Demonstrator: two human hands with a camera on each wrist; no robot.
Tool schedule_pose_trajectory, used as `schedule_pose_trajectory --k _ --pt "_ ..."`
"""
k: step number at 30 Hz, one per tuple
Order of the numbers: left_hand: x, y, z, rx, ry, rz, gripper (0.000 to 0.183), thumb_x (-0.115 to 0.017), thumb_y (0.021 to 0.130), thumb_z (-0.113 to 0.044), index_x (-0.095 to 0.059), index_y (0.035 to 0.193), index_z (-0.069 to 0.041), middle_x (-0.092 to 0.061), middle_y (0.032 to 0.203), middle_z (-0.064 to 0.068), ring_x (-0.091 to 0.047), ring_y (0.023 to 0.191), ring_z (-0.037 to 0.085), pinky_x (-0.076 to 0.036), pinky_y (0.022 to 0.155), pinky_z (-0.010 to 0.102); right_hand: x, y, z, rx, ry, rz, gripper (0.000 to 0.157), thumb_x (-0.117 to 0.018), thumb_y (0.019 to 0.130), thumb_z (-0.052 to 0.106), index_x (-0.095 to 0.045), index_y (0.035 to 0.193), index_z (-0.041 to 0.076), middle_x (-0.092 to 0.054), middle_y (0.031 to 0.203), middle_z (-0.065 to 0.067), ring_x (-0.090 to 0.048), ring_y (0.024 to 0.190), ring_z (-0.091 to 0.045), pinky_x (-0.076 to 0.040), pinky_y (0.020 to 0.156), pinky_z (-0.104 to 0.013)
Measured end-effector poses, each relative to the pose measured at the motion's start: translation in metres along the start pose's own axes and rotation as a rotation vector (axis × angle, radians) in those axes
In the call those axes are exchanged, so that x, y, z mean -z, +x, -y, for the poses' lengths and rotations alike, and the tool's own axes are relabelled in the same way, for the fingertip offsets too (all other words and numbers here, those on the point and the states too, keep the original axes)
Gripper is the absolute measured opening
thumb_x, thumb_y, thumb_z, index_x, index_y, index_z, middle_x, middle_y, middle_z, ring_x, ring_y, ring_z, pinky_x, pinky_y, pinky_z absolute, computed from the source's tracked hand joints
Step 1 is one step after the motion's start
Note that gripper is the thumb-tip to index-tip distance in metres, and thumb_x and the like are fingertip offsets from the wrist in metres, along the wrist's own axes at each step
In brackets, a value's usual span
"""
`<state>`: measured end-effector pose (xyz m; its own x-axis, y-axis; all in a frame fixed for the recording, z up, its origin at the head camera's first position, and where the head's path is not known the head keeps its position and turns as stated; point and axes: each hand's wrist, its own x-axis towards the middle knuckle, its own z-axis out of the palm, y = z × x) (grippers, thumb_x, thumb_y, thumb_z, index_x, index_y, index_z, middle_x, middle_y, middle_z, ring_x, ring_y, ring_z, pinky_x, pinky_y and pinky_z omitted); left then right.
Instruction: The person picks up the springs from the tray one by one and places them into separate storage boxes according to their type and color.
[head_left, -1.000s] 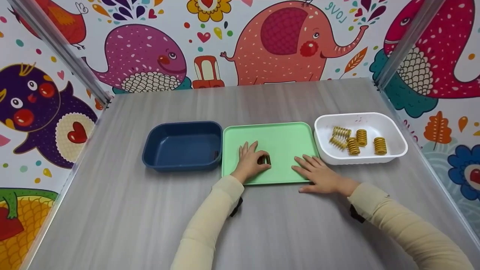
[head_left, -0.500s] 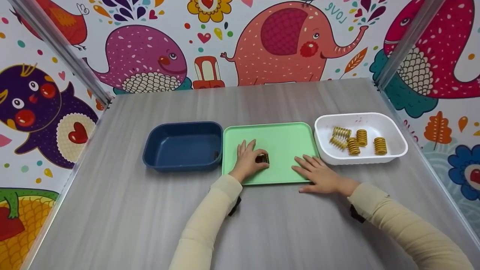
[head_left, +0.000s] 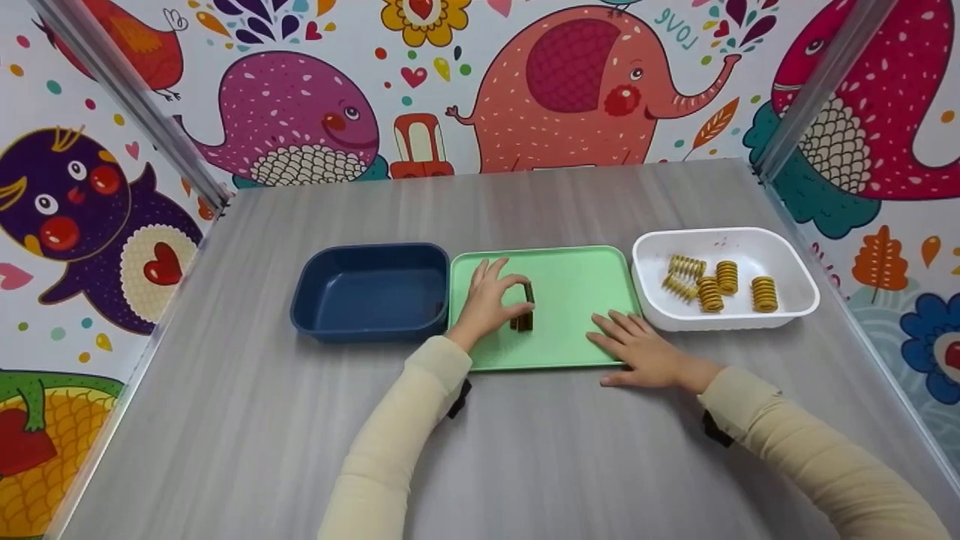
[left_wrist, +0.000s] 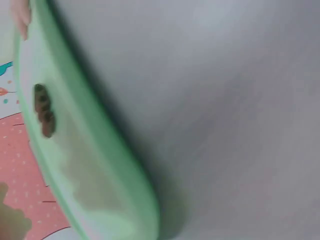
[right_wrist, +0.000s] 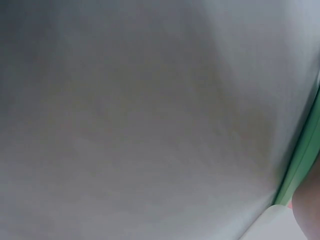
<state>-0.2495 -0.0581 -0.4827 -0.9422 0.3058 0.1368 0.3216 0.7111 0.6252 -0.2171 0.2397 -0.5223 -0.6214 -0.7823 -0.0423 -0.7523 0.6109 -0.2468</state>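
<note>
Over the green tray (head_left: 577, 281), the left hand (head_left: 484, 301) appears to pinch one dark strip (head_left: 529, 293).

Judged from this layout, the work looks partway along: a dark piece (head_left: 439, 308) lies against the right wall of the blue bin (head_left: 367, 334), one strip is between the fingers, and other strips (head_left: 526, 322) remain on the tray just below the thumb. Five yellow springs (head_left: 764, 294) sit in the white bin (head_left: 739, 323). The pinched strip's long axis runs away from the person, near end at the thumb, far end at the index finger; which end is its front cannot be told. The right hand (head_left: 646, 354) holds nothing, its fingers spread flat on the tray's near right corner.
</note>
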Motion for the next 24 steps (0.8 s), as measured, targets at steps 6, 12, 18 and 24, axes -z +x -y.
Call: schedule_pose_trajectory --k 6,12,18,24 --pt "0.020 0.004 0.004 0.020 -0.030 -0.086 0.038 -0.068 0.082 -0.036 -0.063 0.114 -0.018 -0.028 0.148 0.011 -0.010 0.139 0.036 -0.015 0.108 0.055 -0.001 0.000 0.000 0.013 -0.001 -0.016 0.074 -0.056 0.085 0.050 -0.035 0.141 0.006 -0.023 0.148 -0.021 -0.016 0.135 -0.044 -0.011 0.103 -0.059" --pt "0.040 0.004 0.016 0.056 -0.048 -0.171 0.038 -0.069 0.081 -0.036 -0.064 0.114 -0.019 -0.027 0.149 0.007 -0.009 0.139 0.032 -0.009 0.109 0.055 0.000 0.000 0.000 0.011 0.006 -0.006 0.075 -0.056 0.085 0.049 -0.034 0.142 0.006 -0.021 0.149 -0.021 -0.015 0.135 -0.044 -0.010 0.104 -0.059" --pt "0.057 -0.001 0.029 0.047 0.026 -0.255 0.035 -0.071 0.079 -0.036 -0.066 0.110 -0.020 -0.030 0.147 0.011 -0.013 0.138 0.038 0.000 0.107 0.058 -0.001 0.000 0.000 0.019 0.002 -0.027 0.074 -0.058 0.084 0.048 -0.036 0.141 0.006 -0.023 0.148 -0.021 -0.017 0.135 -0.044 -0.011 0.103 -0.059" --pt "0.070 -0.012 0.050 0.106 0.096 -0.242 0.039 -0.071 0.079 -0.036 -0.065 0.113 -0.019 -0.030 0.146 0.015 -0.012 0.137 0.040 0.003 0.107 0.059 -0.003 -0.001 -0.001 0.030 -0.009 -0.052 0.074 -0.059 0.083 0.048 -0.037 0.140 0.006 -0.025 0.147 -0.021 -0.019 0.134 -0.044 -0.014 0.102 -0.060"
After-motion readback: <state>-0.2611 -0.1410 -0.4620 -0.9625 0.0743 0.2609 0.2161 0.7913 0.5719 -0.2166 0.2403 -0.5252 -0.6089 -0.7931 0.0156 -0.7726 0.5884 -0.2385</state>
